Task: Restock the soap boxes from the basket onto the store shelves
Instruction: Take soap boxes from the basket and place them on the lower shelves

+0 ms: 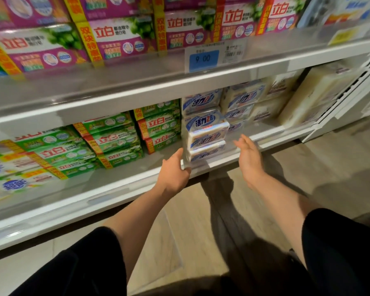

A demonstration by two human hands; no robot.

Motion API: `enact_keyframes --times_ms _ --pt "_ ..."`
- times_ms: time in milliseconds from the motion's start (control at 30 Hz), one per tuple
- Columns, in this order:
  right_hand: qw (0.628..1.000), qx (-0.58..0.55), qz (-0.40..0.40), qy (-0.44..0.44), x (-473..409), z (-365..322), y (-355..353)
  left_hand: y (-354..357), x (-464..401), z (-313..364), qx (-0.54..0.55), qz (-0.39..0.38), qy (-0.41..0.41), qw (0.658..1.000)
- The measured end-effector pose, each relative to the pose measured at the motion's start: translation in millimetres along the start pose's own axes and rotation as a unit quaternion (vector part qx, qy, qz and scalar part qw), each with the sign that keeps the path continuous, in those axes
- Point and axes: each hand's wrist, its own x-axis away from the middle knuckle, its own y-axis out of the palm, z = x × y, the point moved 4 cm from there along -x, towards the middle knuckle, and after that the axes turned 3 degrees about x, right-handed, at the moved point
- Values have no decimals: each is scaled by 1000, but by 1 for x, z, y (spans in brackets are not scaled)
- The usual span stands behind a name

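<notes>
A stack of white-and-blue soap packs [205, 133] stands near the front of the lower shelf [115, 189]. My left hand [175, 169] rests against the stack's lower left side, with its fingers at the shelf's clear front lip. My right hand [249, 154] hovers just right of the stack with straight, spread fingers and holds nothing. More blue-and-white packs [241, 101] sit behind and to the right. No basket is in view.
Green soap boxes [120, 139] fill the lower shelf to the left. Purple boxes [120, 37] line the upper shelf above a blue price tag [203, 59] reading 9.00. Cream soap bundles [314, 92] stand at the right by a white end panel [359, 86]. Beige floor lies below.
</notes>
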Motion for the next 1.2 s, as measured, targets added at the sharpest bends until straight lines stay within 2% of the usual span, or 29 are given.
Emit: enact_keyframes --times_ms 67,133,333,433,533,700,800,833,933,1000,1133,1200 --pt "994 103 46 -6 19 -12 -16 -14 17 5 -46 12 -13 999" --pt "989 143 36 -12 39 -34 -30 -29 38 23 -39 17 -6 999" --pt "990 93 15 -105 127 -148 -82 -54 129 124 60 21 110 992" --pt "978 105 31 -176 175 -202 -138 -46 169 175 92 10 159 983" --pt "965 134 55 -220 212 -222 -211 -25 205 227 106 -11 212 972" --pt "935 230 131 -238 264 -199 -347 28 268 294 108 -58 324 938" --pt "907 325 155 -219 296 -170 -418 56 297 313 69 -53 373 924" --pt "896 354 160 -217 307 -160 -438 64 308 318 59 -76 376 922" --pt "879 403 166 -192 339 -130 -481 93 336 323 30 -213 378 900" --pt "880 412 165 -168 356 -113 -499 107 342 323 -26 -240 391 888" --pt "913 367 135 -113 388 -81 -512 119 339 323 -192 -220 372 881" --pt "917 358 127 -122 401 -69 -509 123 339 325 -254 -211 369 869"
